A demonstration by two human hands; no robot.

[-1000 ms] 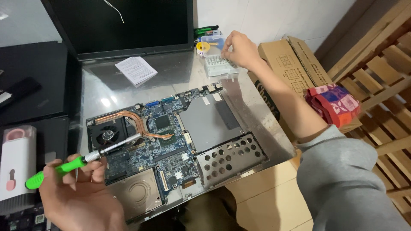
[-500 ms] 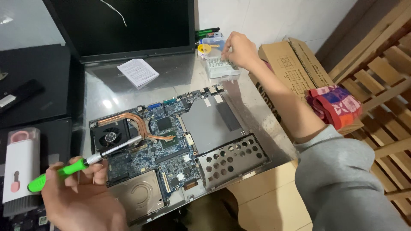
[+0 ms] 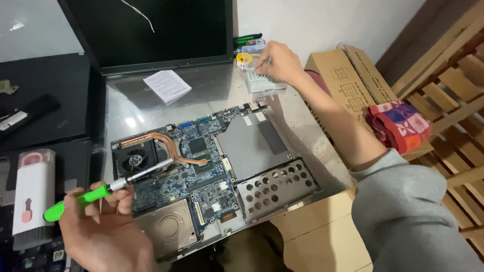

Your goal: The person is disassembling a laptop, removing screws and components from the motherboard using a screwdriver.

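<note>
Plainly a teardown stage: the opened laptop chassis lies bare-boarded on the desk. Right hand dips pinched fingers into the clear parts box, contents hidden; left hand grips the green screwdriver, needing careful tip alignment.

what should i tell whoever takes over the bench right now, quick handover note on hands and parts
Left hand: holds the green-handled screwdriver, tip over the laptop board near the fan.
Right hand: reaching into the clear parts box at the table's far edge.
Done: the laptop's cover is off; board, copper heat pipe and drive lie exposed.
Left: the board, fan and drive are all in place, not lifted out.
</note>
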